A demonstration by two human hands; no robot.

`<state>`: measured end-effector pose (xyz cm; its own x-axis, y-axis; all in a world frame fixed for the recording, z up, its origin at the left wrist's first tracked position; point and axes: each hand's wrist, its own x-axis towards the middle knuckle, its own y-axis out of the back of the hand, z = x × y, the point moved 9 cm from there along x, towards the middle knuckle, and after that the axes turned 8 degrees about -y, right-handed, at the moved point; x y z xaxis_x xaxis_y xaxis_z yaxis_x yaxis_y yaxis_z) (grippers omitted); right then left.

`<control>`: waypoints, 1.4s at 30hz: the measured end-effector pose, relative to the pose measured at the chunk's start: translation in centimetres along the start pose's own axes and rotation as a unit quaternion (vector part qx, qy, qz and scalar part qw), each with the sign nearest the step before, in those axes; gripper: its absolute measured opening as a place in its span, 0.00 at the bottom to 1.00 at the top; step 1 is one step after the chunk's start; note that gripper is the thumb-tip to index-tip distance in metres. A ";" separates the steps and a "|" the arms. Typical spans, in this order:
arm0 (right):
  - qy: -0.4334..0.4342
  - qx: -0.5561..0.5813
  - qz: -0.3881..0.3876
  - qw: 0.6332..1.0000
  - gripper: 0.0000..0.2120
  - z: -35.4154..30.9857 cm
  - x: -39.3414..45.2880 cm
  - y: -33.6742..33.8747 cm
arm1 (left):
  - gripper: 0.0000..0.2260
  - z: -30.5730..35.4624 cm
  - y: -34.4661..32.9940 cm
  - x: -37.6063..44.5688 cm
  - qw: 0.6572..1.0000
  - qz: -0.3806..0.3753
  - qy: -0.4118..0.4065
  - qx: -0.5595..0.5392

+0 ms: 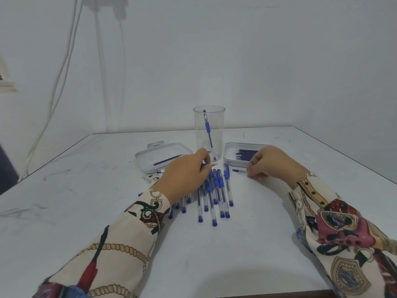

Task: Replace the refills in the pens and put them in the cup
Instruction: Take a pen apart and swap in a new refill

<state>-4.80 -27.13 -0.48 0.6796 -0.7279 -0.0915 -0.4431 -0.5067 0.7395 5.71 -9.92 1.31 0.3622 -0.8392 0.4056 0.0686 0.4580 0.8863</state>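
Head view: the left hand (184, 175) reaches over the pile of blue-capped pens (214, 192) on the white counter (86, 190), its fingers curled round something at the far end of the pile, with a small tan tip poking out just past the fingertips; what exactly it grips is hidden. The right hand (270, 163) rests on the counter beside the pile, fingers curled on a clear barrel piece (239, 171) with a blue end. The clear cup (209, 130) stands behind the pile and holds one finished pen (208, 127). The right tray (229, 157) carries a row of dark refills (247, 154); the left tray (163, 157) holds a single refill (167, 161).

By my reading, a pen is apart in both hands, mid-swap. The next move likely calls for a fresh refill from the right tray, seated straight in the barrel before closing.
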 end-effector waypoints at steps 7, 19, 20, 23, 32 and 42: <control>0.112 0.093 0.023 0.989 0.08 -3.3 -1.5 -0.2 | 0.08 1.1 0.2 -0.1 0.998 -0.002 -0.031 -0.063; 0.178 0.072 -0.068 0.979 0.07 -5.4 -2.8 -3.4 | 0.06 1.8 0.9 0.0 0.996 0.031 -0.058 -0.062; 0.181 0.082 -0.069 0.978 0.04 -5.5 -2.7 -3.3 | 0.06 1.8 0.9 0.0 0.996 0.029 -0.058 -0.061; 0.185 0.104 -0.073 0.974 0.05 -5.4 -2.4 -3.3 | 0.06 2.0 0.9 0.0 0.996 0.024 -0.063 -0.055; 0.191 0.077 -0.061 0.977 0.09 -5.6 -2.8 -3.3 | 0.06 2.1 1.2 -0.1 0.996 0.036 -0.058 -0.057; 0.185 0.094 -0.073 0.975 0.06 -5.2 -2.3 -3.5 | 0.07 2.0 1.2 -0.2 0.996 0.040 -0.063 -0.052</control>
<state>-1.76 -21.27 0.56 0.8928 -0.4421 0.0867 -0.4016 -0.6937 0.5979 3.90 -9.81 2.78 0.2520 -0.8264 0.5036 0.1422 0.5464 0.8254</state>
